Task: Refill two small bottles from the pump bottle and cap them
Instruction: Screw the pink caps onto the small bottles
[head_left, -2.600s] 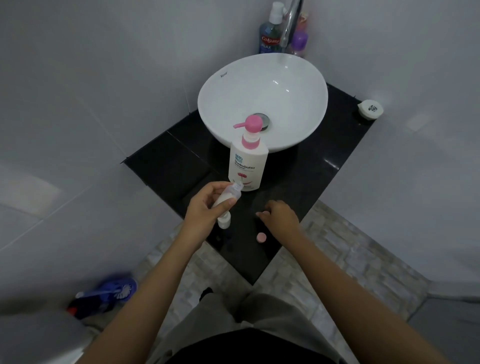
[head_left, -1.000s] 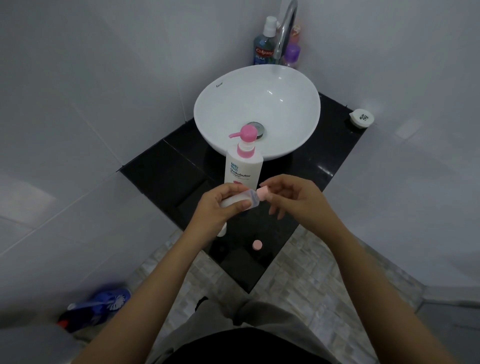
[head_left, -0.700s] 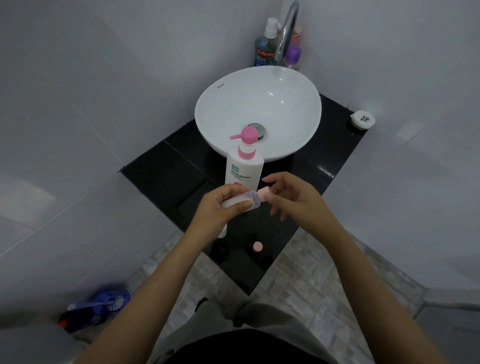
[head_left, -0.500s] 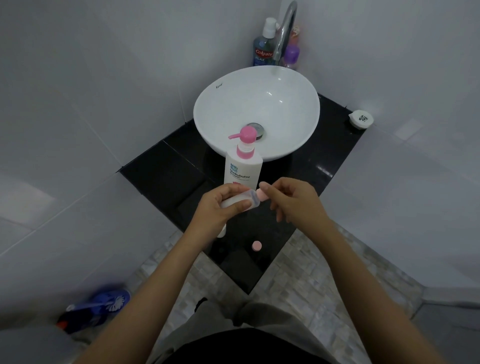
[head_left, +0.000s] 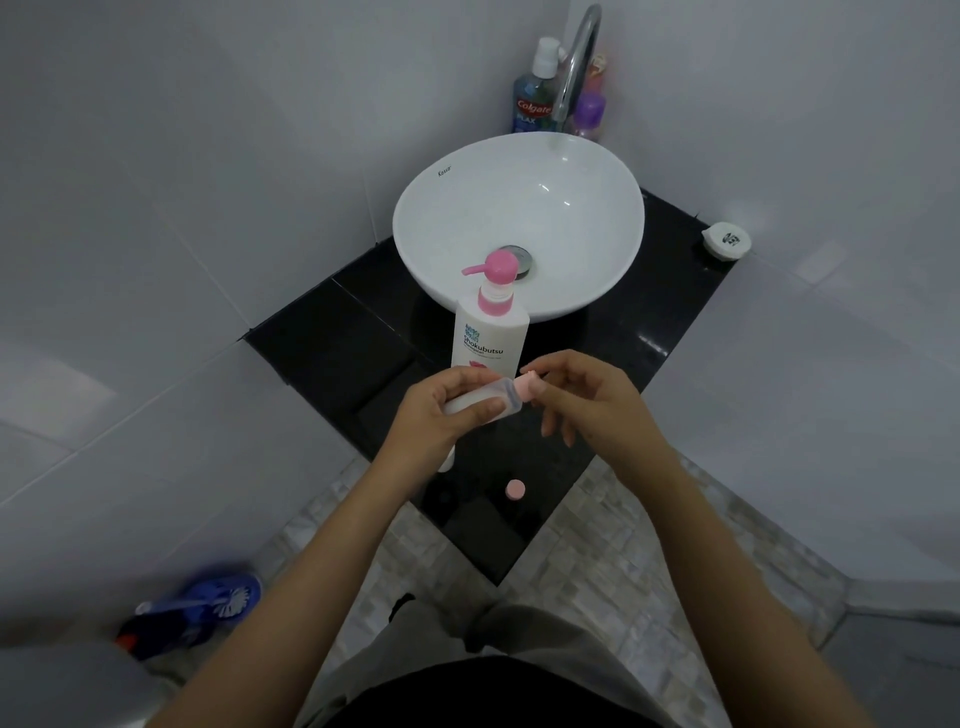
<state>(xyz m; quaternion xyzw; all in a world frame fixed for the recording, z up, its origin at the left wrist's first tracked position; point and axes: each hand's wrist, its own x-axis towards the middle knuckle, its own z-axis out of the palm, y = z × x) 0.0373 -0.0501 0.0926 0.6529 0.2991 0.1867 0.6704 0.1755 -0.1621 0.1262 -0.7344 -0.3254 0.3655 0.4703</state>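
Head view: left hand (head_left: 434, 415) grip wraps clear small bottle (head_left: 485, 399), tilted; right hand (head_left: 587, 400) pinches pink cap (head_left: 525, 385).

Glossy black stone counter (head_left: 670, 322) (mirror-like), glazed white basin (head_left: 587, 239)

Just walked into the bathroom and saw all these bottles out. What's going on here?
A person is capping a small bottle: the left hand holds it tilted sideways while the right hand fits a pink cap on its mouth. The pump bottle stands on the black counter before the sink. A second small bottle stands mostly hidden behind the left wrist, its pink cap loose nearby.
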